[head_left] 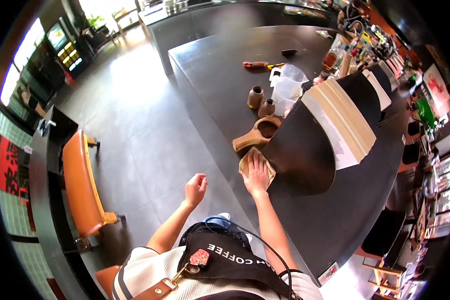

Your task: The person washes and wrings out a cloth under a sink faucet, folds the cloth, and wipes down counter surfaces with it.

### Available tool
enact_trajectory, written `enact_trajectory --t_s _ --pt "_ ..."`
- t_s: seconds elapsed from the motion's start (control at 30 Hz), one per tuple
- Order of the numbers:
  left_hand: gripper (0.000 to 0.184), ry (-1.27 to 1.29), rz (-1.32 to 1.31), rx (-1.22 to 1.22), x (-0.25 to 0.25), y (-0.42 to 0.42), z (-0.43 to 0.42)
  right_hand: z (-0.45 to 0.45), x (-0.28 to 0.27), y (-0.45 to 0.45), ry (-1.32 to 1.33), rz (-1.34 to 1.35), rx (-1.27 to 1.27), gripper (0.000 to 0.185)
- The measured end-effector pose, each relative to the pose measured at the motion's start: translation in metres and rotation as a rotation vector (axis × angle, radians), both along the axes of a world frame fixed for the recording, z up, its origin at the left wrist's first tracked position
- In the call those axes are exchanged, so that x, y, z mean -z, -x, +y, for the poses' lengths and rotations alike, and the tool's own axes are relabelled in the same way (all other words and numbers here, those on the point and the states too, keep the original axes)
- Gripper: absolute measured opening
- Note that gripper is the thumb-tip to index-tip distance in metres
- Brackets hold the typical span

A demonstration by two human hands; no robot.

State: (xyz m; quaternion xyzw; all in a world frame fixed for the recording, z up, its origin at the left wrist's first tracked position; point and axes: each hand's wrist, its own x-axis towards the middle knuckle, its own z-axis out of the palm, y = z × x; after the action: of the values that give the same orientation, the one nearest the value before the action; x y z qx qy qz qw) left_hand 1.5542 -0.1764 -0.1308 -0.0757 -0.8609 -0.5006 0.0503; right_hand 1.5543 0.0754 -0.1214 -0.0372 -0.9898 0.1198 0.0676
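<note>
My right hand (pixel 256 175) lies on a folded tan cloth (pixel 270 171) near the edge of the dark counter (pixel 305 220), its fingers pressing the cloth down. To the left, away from the counter, my left hand (pixel 196 189) hangs above the floor with its fingers curled and nothing visible in them. Just beyond the cloth sits a wooden cup with a handle (pixel 257 134). A large curved black sheet (pixel 305 150) rests on the counter right beside the cloth.
Two small brown bottles (pixel 255 97) and clear plastic jugs (pixel 286 90) stand behind the wooden cup. Farther back lies a red cutter (pixel 255 64). Light boards (pixel 342 120) lie on the black sheet. An orange bench (pixel 82 182) is at the left.
</note>
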Motion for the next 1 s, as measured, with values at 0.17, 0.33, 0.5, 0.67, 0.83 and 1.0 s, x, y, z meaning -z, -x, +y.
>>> enact_trajectory --t_s 0.17,0.33,0.5,0.67,0.83,1.0 --pt "0.009 -0.075 -0.007 0.059 0.013 0.006 0.02 0.022 -0.015 -0.097 -0.008 0.045 0.141 0.07" --pt "0.009 -0.101 -0.01 0.234 0.014 0.012 0.061 0.077 -0.031 -0.267 -0.086 -0.038 0.513 0.097" --pt "0.018 -0.096 0.291 0.526 -0.013 0.003 0.117 0.145 -0.008 -0.387 -0.031 -0.132 1.101 0.076" --pt "0.021 -0.138 0.634 0.845 -0.051 -0.036 0.176 0.139 -0.021 -0.354 -0.079 -0.062 1.312 0.071" --pt "0.035 -0.033 0.697 1.048 -0.065 -0.096 0.242 0.137 -0.026 -0.387 0.063 -0.016 1.022 0.079" --pt "0.053 0.108 0.611 1.036 -0.036 -0.172 0.309 0.235 -0.027 -0.445 0.027 0.045 1.102 0.07"
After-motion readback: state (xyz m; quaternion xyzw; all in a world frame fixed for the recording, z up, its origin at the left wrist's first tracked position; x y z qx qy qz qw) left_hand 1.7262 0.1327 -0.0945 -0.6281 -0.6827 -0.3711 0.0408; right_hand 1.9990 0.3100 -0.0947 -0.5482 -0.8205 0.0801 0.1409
